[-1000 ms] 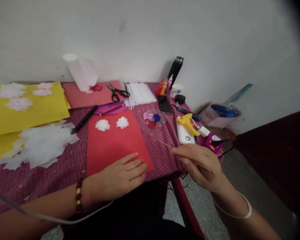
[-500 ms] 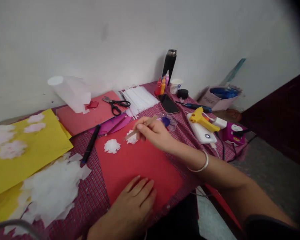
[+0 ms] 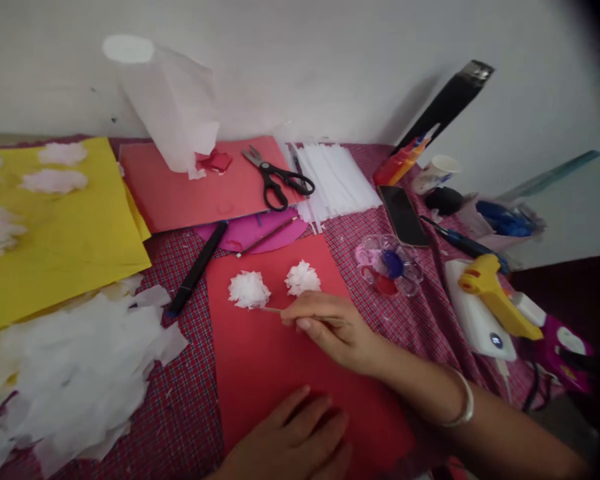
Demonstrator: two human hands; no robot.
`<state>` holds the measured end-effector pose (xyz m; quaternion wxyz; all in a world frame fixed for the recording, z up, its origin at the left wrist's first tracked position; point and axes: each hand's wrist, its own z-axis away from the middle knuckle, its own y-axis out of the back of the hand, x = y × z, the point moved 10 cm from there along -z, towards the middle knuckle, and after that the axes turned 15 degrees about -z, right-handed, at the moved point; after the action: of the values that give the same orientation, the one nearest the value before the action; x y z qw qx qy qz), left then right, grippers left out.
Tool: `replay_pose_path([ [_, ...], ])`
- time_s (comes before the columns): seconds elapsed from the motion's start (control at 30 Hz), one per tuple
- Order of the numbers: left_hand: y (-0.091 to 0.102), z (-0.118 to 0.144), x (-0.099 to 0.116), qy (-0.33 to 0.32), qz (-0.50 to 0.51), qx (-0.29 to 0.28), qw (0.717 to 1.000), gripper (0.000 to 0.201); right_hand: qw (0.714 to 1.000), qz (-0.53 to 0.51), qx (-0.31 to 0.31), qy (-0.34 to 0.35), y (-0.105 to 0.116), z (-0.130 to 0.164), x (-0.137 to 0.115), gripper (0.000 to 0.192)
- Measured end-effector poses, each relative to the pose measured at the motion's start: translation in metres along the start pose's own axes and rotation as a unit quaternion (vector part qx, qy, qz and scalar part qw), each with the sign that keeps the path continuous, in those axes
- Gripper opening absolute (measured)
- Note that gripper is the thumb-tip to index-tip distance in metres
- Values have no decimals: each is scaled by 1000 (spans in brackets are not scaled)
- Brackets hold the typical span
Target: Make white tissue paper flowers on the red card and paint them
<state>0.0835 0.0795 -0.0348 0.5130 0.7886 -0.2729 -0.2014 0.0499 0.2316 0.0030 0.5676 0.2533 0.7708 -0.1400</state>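
Right hand (image 3: pixel 333 328) pinches a thin stick (image 3: pixel 273 309), tip seemingly touching the left tissue puff (image 3: pixel 249 290) on the red sheet (image 3: pixel 280 360), left hand (image 3: pixel 293 443) spread flat at its near edge; steady aim needed.

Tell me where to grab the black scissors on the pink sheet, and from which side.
Best taken by the black loop handles of the scissors. They lie flat on the pink sheet with handles toward the near right and closed blades pointing to the wall. Come from above on the near side, away from the tips.
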Motion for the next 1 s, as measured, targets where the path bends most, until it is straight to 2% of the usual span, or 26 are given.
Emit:
replay_pose_path([
  [0.23,3,-1,-7,60,9,46,997,19,999,-48,3,6,1,-5,9,27],
  [0.43,13,-4,-16,77,20,77,994,25,998,-31,-10,46,3,4,-12,26],
  [0.57,17,-4,-21,98,37,94,990,31,999,12,-40,28,-4,6,-11,25],
  [0.67,14,-4,-19,99,38,89,990,29,999,27,-32,11,-4,5,-6,24],
  [0.8,13,-3,-18,97,34,85,991,30,999,30,-23,23,-3,5,-6,25],
  [1.0,13,-3,-17,105,41,74,991,25,992,94,-66,42,-13,7,-7,22],
])
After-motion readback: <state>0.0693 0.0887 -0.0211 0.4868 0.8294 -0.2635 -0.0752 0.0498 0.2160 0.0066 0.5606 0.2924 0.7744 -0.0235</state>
